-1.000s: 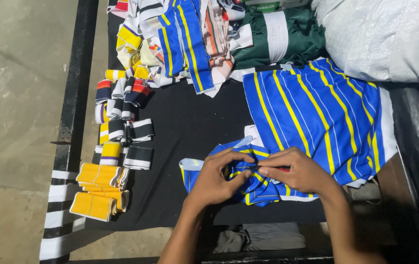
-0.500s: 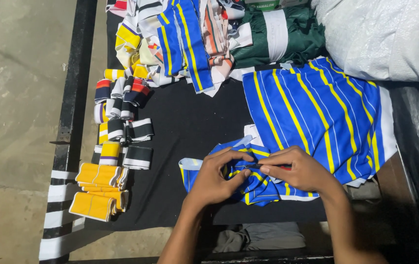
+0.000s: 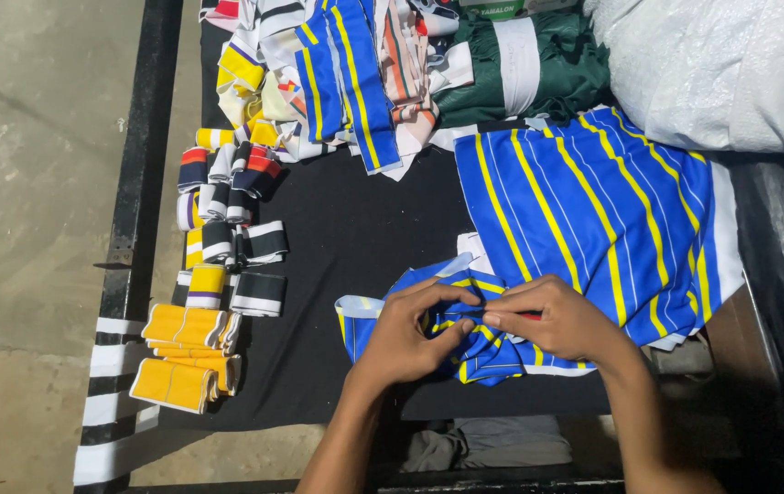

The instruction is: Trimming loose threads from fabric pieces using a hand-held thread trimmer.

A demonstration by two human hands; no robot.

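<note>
**Blue striped cloth pinched between two hands**

Blue fabric with yellow and white stripes, a small bunched piece [image 3: 465, 352], sits between both hands on the black surface [image 3: 355, 256]. The left hand [image 3: 410, 334] is curled nearly closed, thumb and fingers pinching a fold of the piece. The right hand [image 3: 561, 320] is likewise almost closed, its fingertips [image 3: 492, 320] nipping the same fold, just touching the left hand's fingers.

Just beyond the right hand lies one large flat panel of the same striped cloth [image 3: 584, 210]. Farther out from the left hand, a heap of mixed strips [image 3: 337, 82] in blue, yellow, white and red; the number cannot be told. Beyond the right hand, one dark green bundle [image 3: 520, 69] with a white band, and one white sack [image 3: 721, 64] beside it.

Well off to the left hand's outer side, three yellow folded bundles [image 3: 186, 352] lie stacked close together. Past them, a cluster of about a dozen small banded rolls [image 3: 227, 220], black-and-white, yellow and red, too crowded for an exact count.
</note>
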